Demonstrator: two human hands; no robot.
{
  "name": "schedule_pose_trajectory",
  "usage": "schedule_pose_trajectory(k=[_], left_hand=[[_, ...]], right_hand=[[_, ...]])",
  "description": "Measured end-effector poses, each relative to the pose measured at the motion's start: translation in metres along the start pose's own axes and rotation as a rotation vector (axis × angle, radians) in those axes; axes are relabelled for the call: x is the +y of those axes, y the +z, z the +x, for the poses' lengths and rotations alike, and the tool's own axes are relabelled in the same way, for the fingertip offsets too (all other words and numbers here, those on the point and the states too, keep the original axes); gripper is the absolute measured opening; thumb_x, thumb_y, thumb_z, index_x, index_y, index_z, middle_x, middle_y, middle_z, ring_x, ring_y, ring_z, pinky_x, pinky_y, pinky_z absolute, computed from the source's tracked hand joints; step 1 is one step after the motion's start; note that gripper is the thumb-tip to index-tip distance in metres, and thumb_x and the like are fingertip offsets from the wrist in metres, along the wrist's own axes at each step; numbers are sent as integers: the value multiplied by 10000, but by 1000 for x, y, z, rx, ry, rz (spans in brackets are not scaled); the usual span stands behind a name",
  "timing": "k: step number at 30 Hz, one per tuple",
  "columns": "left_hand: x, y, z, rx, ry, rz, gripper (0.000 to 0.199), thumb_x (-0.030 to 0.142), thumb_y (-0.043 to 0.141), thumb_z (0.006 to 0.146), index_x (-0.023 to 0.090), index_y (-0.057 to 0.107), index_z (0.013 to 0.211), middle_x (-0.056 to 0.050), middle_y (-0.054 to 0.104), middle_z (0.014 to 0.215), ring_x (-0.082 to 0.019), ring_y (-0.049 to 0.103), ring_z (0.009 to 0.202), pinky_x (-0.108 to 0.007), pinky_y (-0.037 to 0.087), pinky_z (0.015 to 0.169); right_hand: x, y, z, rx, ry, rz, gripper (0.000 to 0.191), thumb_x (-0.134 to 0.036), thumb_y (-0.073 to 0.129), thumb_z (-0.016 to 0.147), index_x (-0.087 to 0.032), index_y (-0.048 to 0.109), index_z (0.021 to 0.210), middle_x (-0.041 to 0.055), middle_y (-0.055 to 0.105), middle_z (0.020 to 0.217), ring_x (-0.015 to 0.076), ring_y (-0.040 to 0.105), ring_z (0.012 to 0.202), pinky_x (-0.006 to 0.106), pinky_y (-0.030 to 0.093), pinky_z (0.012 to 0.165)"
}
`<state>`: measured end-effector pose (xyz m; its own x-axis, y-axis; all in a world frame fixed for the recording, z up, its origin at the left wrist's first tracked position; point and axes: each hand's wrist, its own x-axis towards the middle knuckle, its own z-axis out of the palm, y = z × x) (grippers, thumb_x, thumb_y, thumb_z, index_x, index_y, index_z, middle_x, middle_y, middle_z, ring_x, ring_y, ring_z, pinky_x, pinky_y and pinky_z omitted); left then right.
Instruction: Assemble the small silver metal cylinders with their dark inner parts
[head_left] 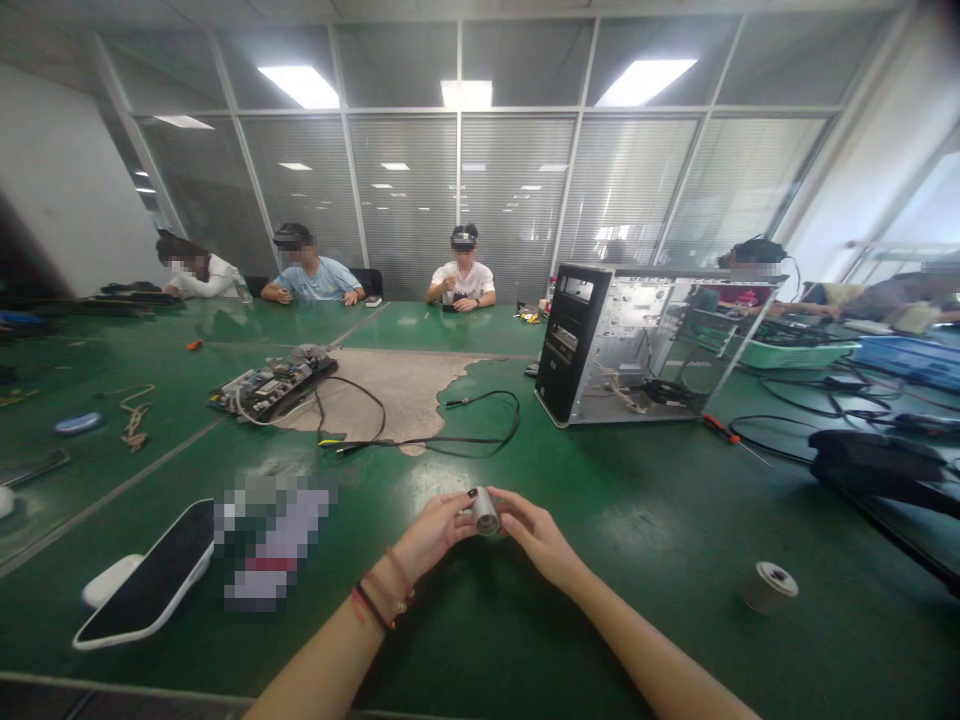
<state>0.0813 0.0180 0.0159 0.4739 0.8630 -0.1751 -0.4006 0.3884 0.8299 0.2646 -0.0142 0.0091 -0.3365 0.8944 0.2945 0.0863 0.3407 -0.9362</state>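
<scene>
Fingers of your left hand [429, 535] and right hand [551, 540] close in a narrow pinch around a small grey cylinder [486, 518], which sits between them in front of you, near the table's front edge. Your left thumb lies along its upper left side; your right fingertips meet its right side. Its near end faces you and looks recessed, though it is too small to read clearly.

It should handle as light and stiff, with little give, and its smooth curved wall may roll or slip under a loose pinch. Opposed pads on the side wall look the surest hold, leaving both ends free.

Off to your right, a second pale cylinder [769, 590] stands upright with a dark centre on top. Beneath everything spreads a smooth green tabletop [645, 640], slightly glossy, worn through to a rough beige patch [397, 370]. Beyond stands a boxy computer case [574, 345], black-fronted with bare sheet metal; a limp black cable [480, 440] loops left of it.
</scene>
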Motion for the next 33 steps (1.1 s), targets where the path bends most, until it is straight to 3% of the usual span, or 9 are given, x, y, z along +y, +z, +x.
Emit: schedule_pose_trajectory(k=[11, 21, 33], left_hand=[[-4, -2, 0, 9, -35, -22, 233, 257, 611, 814, 64, 642, 940, -138, 693, 917, -169, 666, 784, -270, 525, 766], [-5, 2, 0, 42, -40, -39, 248, 318, 646, 776, 100, 652, 894, -87, 698, 856, -152, 660, 765, -258, 517, 779], [-5, 1, 0, 72, 0, 37, 286, 340, 668, 751, 85, 622, 872, -118, 693, 853, -157, 660, 723, -248, 509, 687]], right_hand=[[3, 2, 1, 13, 17, 12, 436, -424, 527, 837, -216, 517, 1220, 78, 654, 1083, 220, 622, 963, 371, 499, 840], [11, 3, 5, 42, 95, 131, 458, -475, 579, 783, -206, 574, 1154, 71, 676, 1018, 225, 655, 850, 385, 534, 762], [11, 4, 6, 49, 104, 199, 442, -520, 528, 804, -207, 626, 1099, 62, 687, 987, 216, 649, 849, 408, 533, 787]])
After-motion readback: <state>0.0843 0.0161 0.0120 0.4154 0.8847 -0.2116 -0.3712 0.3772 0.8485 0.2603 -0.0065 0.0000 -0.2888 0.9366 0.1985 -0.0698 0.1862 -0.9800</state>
